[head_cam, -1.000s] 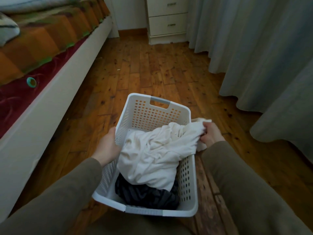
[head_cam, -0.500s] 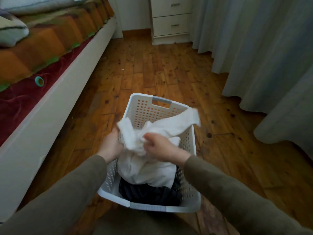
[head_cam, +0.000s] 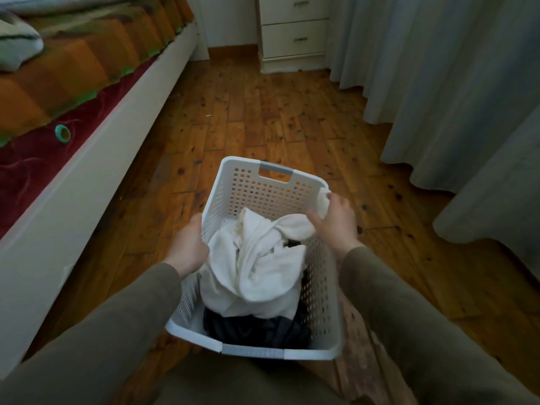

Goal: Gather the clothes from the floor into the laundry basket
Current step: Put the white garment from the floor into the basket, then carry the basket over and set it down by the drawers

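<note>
A white perforated laundry basket (head_cam: 264, 191) stands on the wooden floor in front of me. Inside it a white garment (head_cam: 257, 270) is piled on top of a dark garment (head_cam: 257, 328). My left hand (head_cam: 188, 247) grips the basket's left rim. Over the right rim, my right hand (head_cam: 334, 222) pinches a loose end of the white garment, which stretches from the pile up to my fingers.
A bed (head_cam: 73, 83) with an orange and green cover runs along the left, its white frame close to the basket. A teal tape roll (head_cam: 62, 133) lies on it. White drawers (head_cam: 293, 33) stand at the back. Grey curtains (head_cam: 438, 83) hang to the floor on the right.
My right hand carried the garment's end from the right rim to the middle of the basket, then back over the right rim. The white pile now sits lower. My left hand stayed on the rim.
</note>
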Motion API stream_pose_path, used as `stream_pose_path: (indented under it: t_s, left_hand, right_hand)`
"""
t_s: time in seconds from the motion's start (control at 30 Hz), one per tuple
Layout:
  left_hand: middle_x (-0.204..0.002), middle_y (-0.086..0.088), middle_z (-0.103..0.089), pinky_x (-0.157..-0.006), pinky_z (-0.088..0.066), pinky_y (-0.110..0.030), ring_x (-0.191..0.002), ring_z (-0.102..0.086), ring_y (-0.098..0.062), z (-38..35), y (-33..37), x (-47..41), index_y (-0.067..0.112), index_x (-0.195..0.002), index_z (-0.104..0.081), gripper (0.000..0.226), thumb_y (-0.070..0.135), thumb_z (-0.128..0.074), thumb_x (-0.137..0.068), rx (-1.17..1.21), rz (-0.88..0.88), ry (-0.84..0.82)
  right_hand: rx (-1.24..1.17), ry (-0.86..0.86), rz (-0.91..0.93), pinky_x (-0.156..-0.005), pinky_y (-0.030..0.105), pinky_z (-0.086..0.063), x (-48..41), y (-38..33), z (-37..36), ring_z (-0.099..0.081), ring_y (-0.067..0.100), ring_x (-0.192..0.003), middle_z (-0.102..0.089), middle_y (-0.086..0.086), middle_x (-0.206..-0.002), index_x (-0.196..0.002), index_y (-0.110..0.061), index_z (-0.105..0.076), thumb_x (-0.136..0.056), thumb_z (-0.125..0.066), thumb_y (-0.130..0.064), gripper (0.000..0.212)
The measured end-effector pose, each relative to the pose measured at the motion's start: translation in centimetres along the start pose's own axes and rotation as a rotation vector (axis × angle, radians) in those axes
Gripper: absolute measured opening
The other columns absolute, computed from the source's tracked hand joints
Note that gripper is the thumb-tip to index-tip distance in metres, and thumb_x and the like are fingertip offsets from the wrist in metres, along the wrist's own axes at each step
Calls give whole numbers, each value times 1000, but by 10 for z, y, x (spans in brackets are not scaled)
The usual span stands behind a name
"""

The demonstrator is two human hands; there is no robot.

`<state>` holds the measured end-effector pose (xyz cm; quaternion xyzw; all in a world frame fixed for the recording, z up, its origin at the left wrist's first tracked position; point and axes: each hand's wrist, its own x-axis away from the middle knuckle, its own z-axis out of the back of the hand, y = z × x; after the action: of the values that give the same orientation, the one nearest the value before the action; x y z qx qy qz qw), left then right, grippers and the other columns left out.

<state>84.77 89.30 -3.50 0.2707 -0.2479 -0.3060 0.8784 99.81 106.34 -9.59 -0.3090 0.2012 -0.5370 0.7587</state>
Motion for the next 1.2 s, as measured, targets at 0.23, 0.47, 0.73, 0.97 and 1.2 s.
stream_pose_path:
  t_s: [0.23,0.47,0.73,0.97,1.2]
  left_hand:
    - [-134,-15,-49,-94,-44,-39,-121,-49,-33,-1,-2,-5,11,-139,-33,50,-3,-39,-91,10,-20,-1]
    - [-134,-12,-49,-88,-44,-35,-122,-48,-31,-1,-6,-6,15,-139,-32,50,0,-42,-92,55,-23,-8]
    - [-129,-11,-54,-78,-45,-27,-109,-56,-27,-4,-16,-7,14,-135,-37,44,0,-40,-93,50,-40,3]
    - [-123,-12,-54,-76,-49,-33,-104,-57,-28,5,-33,-7,14,-136,-36,47,1,-42,-92,104,12,0]
    - [-126,-12,-54,-87,-48,-41,-108,-56,-30,4,-27,-8,15,-136,-36,48,0,-42,-91,121,16,-16]
  right_hand:
    - [58,80,-26,-76,39,-54,-5,20,3,-65,30,-90,-70,12,-98,-95,-10,-67,-92,-46,-24,25]
    - [342,-560,413,-115,51,-18,55,-41,-41,-13,33,-144,-12,14,-157,-148,-23,-16,-93,-38,-47,64]
    - [494,-688,290,-110,65,-4,66,-36,-116,12,32,-145,14,7,-159,-149,-29,-1,-91,-35,-52,72]
    - [268,-746,296,-115,55,-13,60,-53,-108,-1,29,-147,2,9,-160,-149,-30,-9,-86,-51,-48,77]
    - [-265,43,-51,-104,37,-38,55,-19,9,-42,23,-131,-44,9,-143,-140,-11,-36,-89,-57,-22,56]
